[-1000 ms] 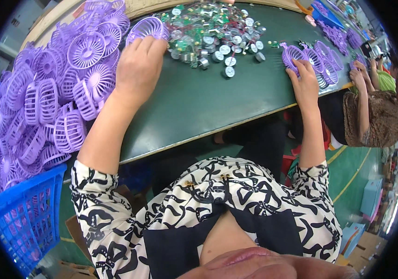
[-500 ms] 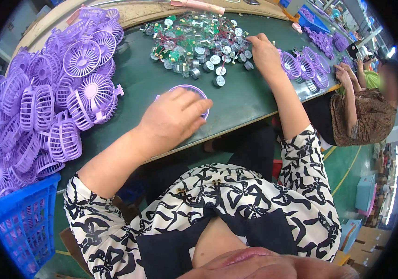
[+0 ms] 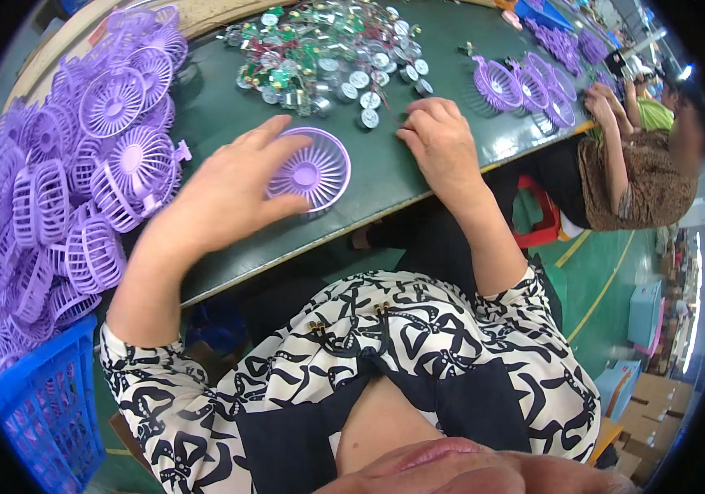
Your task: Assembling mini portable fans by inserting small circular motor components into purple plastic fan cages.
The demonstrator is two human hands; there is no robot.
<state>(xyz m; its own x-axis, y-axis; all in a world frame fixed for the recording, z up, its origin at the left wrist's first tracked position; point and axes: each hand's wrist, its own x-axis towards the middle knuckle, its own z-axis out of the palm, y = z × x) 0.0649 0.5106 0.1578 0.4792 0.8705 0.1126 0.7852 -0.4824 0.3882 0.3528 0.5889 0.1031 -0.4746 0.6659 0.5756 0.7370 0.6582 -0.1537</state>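
A round purple fan cage (image 3: 332,177) with radial slats lies on the green table in front of me. My left hand (image 3: 241,177) is at its left side, open, with thumb and fingers spread over the rim. To the right of the cage, my right hand (image 3: 443,148) is closed in a pinch above the table. What lies between its fingertips is too small to make out; a thin red wire shows near them. Farther back is a heap of small motors with green circuit boards and red wires (image 3: 328,62).
A tall pile of purple fan cages (image 3: 56,189) covers the left side, above a blue plastic crate (image 3: 48,412). Several purple cages (image 3: 525,86) stand to the right on the green tabletop (image 3: 385,185). Beyond them sits another person (image 3: 640,181), near a red stool (image 3: 537,218).
My right hand has drawn back from the motor heap toward me. My left hand has shifted left and spread its fingers, uncovering the cage. The whole view has shifted slightly.
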